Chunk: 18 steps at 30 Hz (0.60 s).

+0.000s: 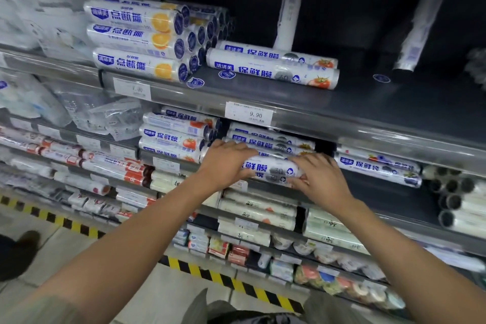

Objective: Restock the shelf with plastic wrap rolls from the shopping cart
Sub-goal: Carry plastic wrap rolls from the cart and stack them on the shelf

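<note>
At the bottom edge we see our grey trousers (210, 308), and past them the pale floor (147, 294) with a yellow-and-black striped tape (228, 281) running along the foot of the shelving. Both our bare forearms reach up and forward.

Our left hand (227, 163) curls its fingers over the left end of a plastic wrap roll (271, 169), and our right hand (319, 179) clasps the right end, fingertips on the wrapper. So both hands are grasping the same roll, which lies crosswise at the front of the middle shelf (381, 189), resting on another roll like it.

Just behind it, a stack of the same rolls (271, 142) sits against the back. To its left is a pile of tomato-print rolls (173, 137), and to its right, a little apart, are rolls with a berry print (378, 166). A price tag reading 9.90 (248, 113) hangs on the rail above.

Farther up, the top shelf (368, 102) carries two tomato-print rolls (272, 66) lying side by side, touching a taller stack of orange-print rolls (136, 39) on their left. At the dark back, two long rolls (289, 2) lean upright, well apart.
</note>
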Tool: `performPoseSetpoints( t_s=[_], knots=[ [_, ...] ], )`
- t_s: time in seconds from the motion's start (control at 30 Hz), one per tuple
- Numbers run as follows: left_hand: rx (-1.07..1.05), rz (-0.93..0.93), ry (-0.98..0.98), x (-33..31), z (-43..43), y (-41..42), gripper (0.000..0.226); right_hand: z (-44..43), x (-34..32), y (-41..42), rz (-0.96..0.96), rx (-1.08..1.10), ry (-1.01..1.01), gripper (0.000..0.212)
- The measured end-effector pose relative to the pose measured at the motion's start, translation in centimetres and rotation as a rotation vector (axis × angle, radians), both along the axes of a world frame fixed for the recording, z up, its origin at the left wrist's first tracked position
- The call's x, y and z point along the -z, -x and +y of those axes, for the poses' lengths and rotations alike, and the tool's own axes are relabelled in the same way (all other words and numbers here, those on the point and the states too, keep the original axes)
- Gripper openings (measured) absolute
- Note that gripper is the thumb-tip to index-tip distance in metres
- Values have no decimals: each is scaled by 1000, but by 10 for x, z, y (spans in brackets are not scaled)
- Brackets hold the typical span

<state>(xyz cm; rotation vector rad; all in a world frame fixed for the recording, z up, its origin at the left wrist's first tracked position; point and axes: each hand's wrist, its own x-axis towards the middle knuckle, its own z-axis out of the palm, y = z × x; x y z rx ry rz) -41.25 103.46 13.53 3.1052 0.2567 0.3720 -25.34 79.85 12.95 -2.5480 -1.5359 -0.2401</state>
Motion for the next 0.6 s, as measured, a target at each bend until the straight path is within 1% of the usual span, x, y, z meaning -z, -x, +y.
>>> performPoseSetpoints(
  t_s=[0.07, 0.17, 0.23, 0.3, 0.43, 0.53, 0.6],
  knots=[
    [-26, -51, 13, 1, 0, -7, 60, 6, -1, -9, 32, -1, -46, 53],
    [-126, -241, 65, 12, 3, -10, 55, 15, 3, -31, 50, 3, -102, 49],
    [-166, -317, 87, 27, 6, -8, 54, 23, 8, -51, 61, 53, -109, 48],
    [-142, -289, 125, 45, 11, -4, 49, 33, 14, -69, 140, 116, -103, 46],
    [-128, -132, 186, 77, 16, 0, 47, 58, 26, -95, 219, 234, -26, 47],
    [-118, -81, 207, 89, 18, 1, 47, 73, 32, -103, 221, 218, -30, 45],
    [-101, -98, 192, 94, 19, 3, 48, 78, 37, -104, 248, 190, -67, 43]
  ],
)
